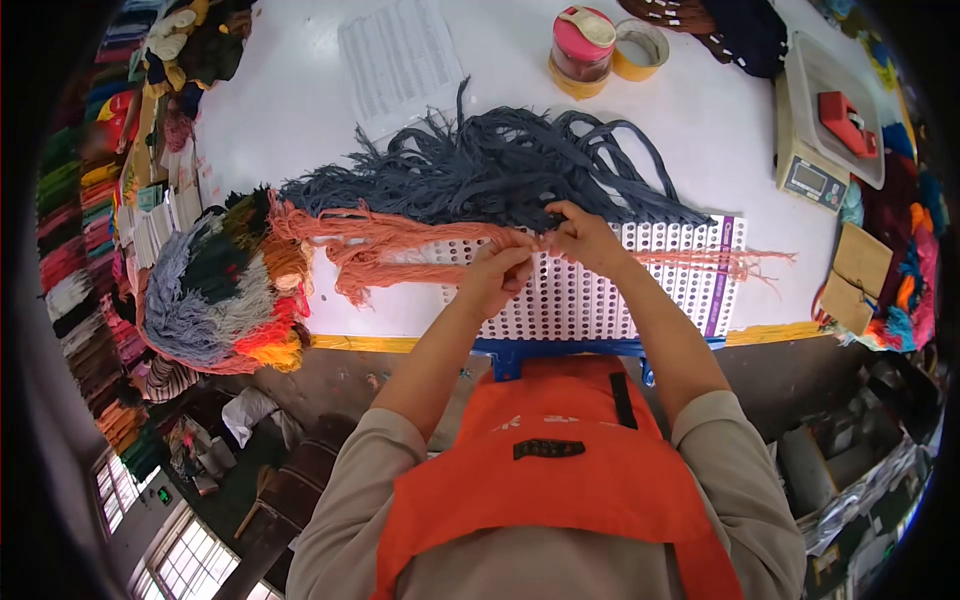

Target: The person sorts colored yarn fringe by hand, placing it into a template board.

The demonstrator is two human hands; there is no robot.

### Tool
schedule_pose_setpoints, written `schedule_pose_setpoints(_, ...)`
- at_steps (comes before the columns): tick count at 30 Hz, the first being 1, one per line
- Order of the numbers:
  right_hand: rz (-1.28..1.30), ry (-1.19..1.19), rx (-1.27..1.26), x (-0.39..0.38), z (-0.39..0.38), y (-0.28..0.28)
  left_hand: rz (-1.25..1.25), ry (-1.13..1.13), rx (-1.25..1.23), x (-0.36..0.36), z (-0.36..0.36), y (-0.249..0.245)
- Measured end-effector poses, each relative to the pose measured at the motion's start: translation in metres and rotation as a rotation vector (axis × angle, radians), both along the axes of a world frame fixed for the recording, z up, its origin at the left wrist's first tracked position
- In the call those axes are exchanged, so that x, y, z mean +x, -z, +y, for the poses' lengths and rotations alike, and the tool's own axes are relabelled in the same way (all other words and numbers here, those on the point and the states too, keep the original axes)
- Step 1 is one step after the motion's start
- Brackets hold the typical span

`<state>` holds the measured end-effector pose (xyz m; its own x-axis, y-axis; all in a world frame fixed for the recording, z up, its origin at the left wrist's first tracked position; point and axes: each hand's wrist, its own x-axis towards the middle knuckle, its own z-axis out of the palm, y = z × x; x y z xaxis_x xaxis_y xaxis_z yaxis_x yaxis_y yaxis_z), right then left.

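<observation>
My left hand (497,273) is closed on a bundle of salmon-pink yarn (380,226), its thumb and fingers pressed together near the middle of a white perforated card (590,300). Close beside it, my right hand (588,241) pinches thin strands of the same yarn, with the index finger raised. The fine point between the two sets of fingertips is too small to make out. Pink strands run left off the card in a loose loop and right past its purple strip (719,277). A heap of dark blue-grey yarn (490,160) lies just beyond both hands.
Multicoloured yarn hanks (220,285) are piled at the table's left. Behind lie a printed sheet (395,60), a pink-lidded jar (582,50) and a tape roll (640,50). A scale (812,180) bearing a plastic tray stands right, near brown cardboard (858,275).
</observation>
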<state>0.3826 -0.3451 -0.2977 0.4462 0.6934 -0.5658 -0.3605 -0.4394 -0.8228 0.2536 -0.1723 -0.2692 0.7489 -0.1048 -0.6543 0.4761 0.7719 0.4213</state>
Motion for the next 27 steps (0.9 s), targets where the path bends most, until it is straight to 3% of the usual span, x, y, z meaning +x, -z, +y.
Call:
schedule_pose_setpoints(1,-0.003,-0.014,-0.011,0.002,-0.001,-0.001,0.001,0.0,-0.002,0.007,-0.007,-0.004)
schedule_pose_setpoints(3,0.005,-0.031,0.02,0.005,-0.004,0.005,0.087,0.325,0.459,0.025,-0.022,-0.014)
schedule_pose_setpoints(4,0.015,-0.05,0.061,0.005,-0.004,0.007,-0.021,0.534,0.841,0.019,-0.025,0.003)
schedule_pose_setpoints(5,0.025,-0.089,0.023,0.008,-0.003,-0.004,-0.017,0.528,0.84,0.016,-0.023,0.014)
schedule_pose_setpoints(7,0.035,-0.045,0.043,0.004,0.0,-0.001,-0.271,0.789,1.471,0.015,-0.02,0.022)
schedule_pose_setpoints(8,0.046,0.006,0.065,0.002,0.001,0.0,-0.271,0.788,1.471,0.014,-0.014,0.018)
schedule_pose_setpoints(10,0.04,0.024,0.009,0.002,0.005,0.0,0.093,0.822,1.412,0.006,0.017,0.003)
schedule_pose_setpoints(12,0.035,0.042,-0.044,0.001,0.008,0.001,-0.037,0.19,1.012,-0.023,0.057,-0.023)
schedule_pose_setpoints(13,-0.01,0.042,-0.058,-0.001,0.009,0.002,0.276,-0.016,0.577,-0.031,0.089,-0.05)
schedule_pose_setpoints(14,-0.057,0.043,-0.072,-0.002,0.01,0.003,0.209,-0.132,0.479,-0.043,0.124,-0.072)
schedule_pose_setpoints(15,-0.058,0.046,-0.069,-0.003,0.011,0.001,0.297,-0.245,0.346,-0.049,0.159,-0.089)
schedule_pose_setpoints(18,-0.085,0.074,-0.105,-0.005,0.015,-0.007,0.173,-0.618,0.37,-0.075,0.218,-0.134)
schedule_pose_setpoints(20,-0.113,0.087,-0.099,-0.009,0.016,-0.006,0.242,-0.609,1.043,-0.069,0.206,-0.16)
schedule_pose_setpoints(21,-0.14,0.089,-0.102,-0.01,0.017,-0.006,0.315,-0.431,1.352,-0.078,0.208,-0.164)
schedule_pose_setpoints(23,-0.209,0.117,-0.133,-0.016,0.02,-0.01,0.253,-0.437,1.191,-0.08,0.174,-0.176)
schedule_pose_setpoints(24,-0.273,0.074,-0.194,-0.02,0.021,-0.011,0.152,-0.255,1.118,-0.091,0.166,-0.175)
schedule_pose_setpoints(25,-0.445,0.042,-0.276,-0.029,0.022,-0.002,0.201,-0.266,0.93,-0.092,0.153,-0.168)
schedule_pose_setpoints(26,-0.621,0.013,-0.356,-0.039,0.025,0.002,0.063,-0.224,0.843,-0.09,0.127,-0.165)
schedule_pose_setpoints(27,-0.5,0.031,-0.382,-0.047,0.033,-0.023,-0.033,-0.196,0.713,-0.087,0.108,-0.169)
